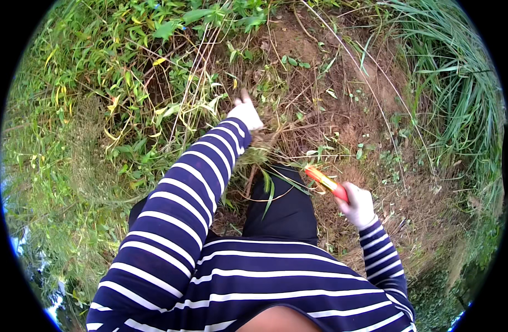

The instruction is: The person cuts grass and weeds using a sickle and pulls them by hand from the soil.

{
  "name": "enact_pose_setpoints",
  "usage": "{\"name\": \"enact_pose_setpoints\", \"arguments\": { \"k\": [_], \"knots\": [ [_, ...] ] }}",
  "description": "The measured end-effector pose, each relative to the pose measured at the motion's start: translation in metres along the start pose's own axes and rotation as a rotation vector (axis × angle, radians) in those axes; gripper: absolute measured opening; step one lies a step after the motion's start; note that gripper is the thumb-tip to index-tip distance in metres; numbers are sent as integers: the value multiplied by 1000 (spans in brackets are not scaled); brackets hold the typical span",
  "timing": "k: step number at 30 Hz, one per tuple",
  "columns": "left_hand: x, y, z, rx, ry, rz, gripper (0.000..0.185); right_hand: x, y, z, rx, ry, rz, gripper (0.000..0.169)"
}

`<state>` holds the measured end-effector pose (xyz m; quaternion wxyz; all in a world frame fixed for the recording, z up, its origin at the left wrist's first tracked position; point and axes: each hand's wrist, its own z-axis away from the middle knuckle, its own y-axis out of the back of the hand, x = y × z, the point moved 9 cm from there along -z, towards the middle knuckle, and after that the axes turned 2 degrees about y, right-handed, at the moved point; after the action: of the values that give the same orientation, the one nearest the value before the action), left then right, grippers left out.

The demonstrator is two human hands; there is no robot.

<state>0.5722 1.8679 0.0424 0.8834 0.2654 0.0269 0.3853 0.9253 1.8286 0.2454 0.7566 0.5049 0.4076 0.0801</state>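
My left hand (246, 113), in a white glove with soiled fingertips, reaches out over the weeds ahead of me. Its fingers point away from me, and its palm side is hidden, so I cannot tell whether it grips any stems. A tuft of cut or pulled grass (256, 155) lies just below that wrist, beside my black-trousered knee (281, 203). On the right, my right hand (357, 205), also gloved in white, is closed around the red and yellow handle (326, 182) of a hand tool. The handle slants up and left towards the knee; its working end cannot be made out among the grass blades.
Dense leafy weeds (133, 83) cover the left side. Bare brown soil (295, 37) with dry stems and small seedlings runs up the middle and right. A clump of long-bladed grass (457, 83) hangs at the far right. Long dry stalks (361, 70) cross the slope.
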Motion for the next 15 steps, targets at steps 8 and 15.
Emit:
{"name": "enact_pose_setpoints", "arguments": {
  "k": [8,15],
  "knots": [
    [-68,59,0,98,-399,53,50,27,-54,-125,-90,2,-522,26],
    [-47,1,37,223,-401,-129,30,61,-45,-217,342,-233,-383,26]
  ]
}}
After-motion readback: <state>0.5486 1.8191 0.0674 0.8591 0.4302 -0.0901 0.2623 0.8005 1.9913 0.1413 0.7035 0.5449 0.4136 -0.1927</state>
